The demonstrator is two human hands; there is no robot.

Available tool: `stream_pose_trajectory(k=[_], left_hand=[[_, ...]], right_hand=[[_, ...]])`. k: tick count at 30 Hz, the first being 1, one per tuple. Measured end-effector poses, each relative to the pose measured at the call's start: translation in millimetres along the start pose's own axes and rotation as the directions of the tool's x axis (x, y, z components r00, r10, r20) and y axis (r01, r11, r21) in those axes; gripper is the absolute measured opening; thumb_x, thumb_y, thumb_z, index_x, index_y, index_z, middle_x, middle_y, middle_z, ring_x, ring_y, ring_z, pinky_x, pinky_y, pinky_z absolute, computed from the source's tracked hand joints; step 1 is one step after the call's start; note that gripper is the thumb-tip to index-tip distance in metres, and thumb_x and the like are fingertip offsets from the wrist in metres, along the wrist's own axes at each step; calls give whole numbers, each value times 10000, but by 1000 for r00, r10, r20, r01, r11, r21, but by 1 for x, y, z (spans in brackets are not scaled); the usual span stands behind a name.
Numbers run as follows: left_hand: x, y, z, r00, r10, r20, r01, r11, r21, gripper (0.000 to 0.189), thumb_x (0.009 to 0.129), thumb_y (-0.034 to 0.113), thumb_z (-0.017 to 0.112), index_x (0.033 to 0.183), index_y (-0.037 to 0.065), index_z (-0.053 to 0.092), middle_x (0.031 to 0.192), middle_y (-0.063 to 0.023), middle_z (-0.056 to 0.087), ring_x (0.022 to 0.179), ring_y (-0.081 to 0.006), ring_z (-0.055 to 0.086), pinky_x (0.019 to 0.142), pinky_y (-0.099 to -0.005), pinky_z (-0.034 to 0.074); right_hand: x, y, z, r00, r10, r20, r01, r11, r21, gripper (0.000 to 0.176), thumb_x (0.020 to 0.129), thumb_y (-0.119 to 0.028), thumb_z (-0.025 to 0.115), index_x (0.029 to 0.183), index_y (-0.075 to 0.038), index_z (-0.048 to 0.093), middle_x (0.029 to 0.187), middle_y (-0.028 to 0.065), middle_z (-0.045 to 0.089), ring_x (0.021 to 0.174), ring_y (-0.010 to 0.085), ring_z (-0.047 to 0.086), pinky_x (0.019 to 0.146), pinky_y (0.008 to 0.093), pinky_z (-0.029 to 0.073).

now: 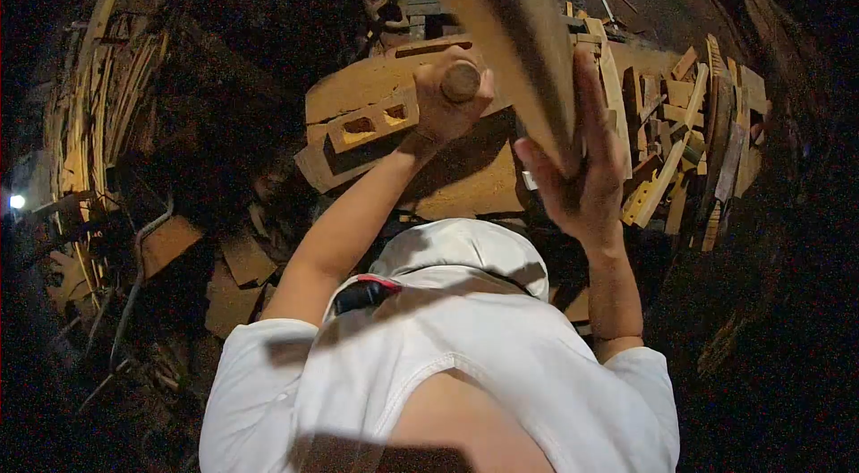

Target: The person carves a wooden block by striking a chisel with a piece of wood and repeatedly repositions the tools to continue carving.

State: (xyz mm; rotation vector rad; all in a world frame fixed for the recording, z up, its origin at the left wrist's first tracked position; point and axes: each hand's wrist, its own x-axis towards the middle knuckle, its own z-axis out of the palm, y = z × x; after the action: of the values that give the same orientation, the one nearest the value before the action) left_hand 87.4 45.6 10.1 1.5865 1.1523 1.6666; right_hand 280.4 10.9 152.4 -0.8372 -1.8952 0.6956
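My left hand point(452, 102) is closed around a round wooden handle point(462, 81), whose end faces up toward the camera. What the handle belongs to is hidden below the fist. A long wooden board point(510, 17), blurred and close to the camera, slants down from the top. Its lower end lies between the thumb and fingers of my right hand point(586, 178), which are apart and stretched along its sides. Under my left hand is a wooden workbench point(340, 93), with a block with two square holes point(376, 126) on it.
Many wood offcuts point(671, 142) are piled at the right of the bench. Long thin strips point(98, 124) stand at the far left. A bent metal rod point(139, 267) and flat boards point(242, 258) lie at lower left. A light point(17, 202) shines at the left edge.
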Motion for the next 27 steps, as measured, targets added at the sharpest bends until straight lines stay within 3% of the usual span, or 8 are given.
stream_pose_trajectory(k=[2,4,7,11,14,17,25,27], left_hand=[[-2,-8,-19,892,313,327,-361,928,94,277,821,193,801,935,26,612,782,-40,677,664,-168,662,606,-314,539],[-14,-7,-10,951,159,264,-177,983,45,305,813,213,807,971,28,624,858,-59,684,729,-179,670,656,-328,545],[-23,-4,17,926,-339,169,369,908,-198,412,788,274,827,1082,37,663,1087,-114,705,924,-210,694,806,-367,564],[-17,-8,28,977,192,95,-206,965,162,380,786,292,818,1044,49,681,952,-132,721,854,-262,716,749,-350,575],[-22,2,54,978,165,-128,-125,954,272,364,793,299,814,1028,52,687,879,-142,714,814,-274,716,706,-360,568],[-11,30,28,996,68,64,-76,988,135,338,807,327,796,977,63,673,809,-139,695,741,-285,711,661,-362,572],[-20,34,40,1000,19,-3,-19,1000,9,334,800,339,798,831,54,627,699,-123,651,612,-270,673,562,-372,536],[-21,31,41,1000,18,19,-19,999,47,316,846,334,763,827,53,619,664,-111,620,567,-249,632,538,-353,510]], right_hand=[[-3,-3,-1,995,-82,54,86,993,-82,776,883,-144,717,1554,-124,329,1429,198,534,1231,289,607,947,355,534],[-7,-8,-1,769,441,462,-183,845,-502,766,888,-160,718,1541,-59,331,1394,204,560,1137,330,661,871,363,565],[-20,1,3,943,162,292,-30,912,-409,750,900,-175,708,1549,-104,339,1191,185,652,882,314,697,691,381,558],[-29,-3,7,975,79,207,-2,937,-348,737,922,-202,697,1553,-103,329,1127,177,664,835,292,679,691,391,551],[-35,7,2,862,303,407,-74,869,-489,717,941,-209,678,1532,-15,320,1181,219,648,963,309,691,803,386,558],[-37,8,6,999,-33,-24,25,962,-272,709,867,-182,721,1500,-87,417,852,139,597,672,352,614,595,417,508],[-65,35,-4,927,361,106,-359,933,-39,667,914,-175,653,1501,-26,374,1105,162,593,937,318,595,932,383,508],[-99,114,-38,601,789,130,-79,-103,992,554,933,-170,624,1443,-49,442,1150,133,583,952,294,590,834,346,543]])
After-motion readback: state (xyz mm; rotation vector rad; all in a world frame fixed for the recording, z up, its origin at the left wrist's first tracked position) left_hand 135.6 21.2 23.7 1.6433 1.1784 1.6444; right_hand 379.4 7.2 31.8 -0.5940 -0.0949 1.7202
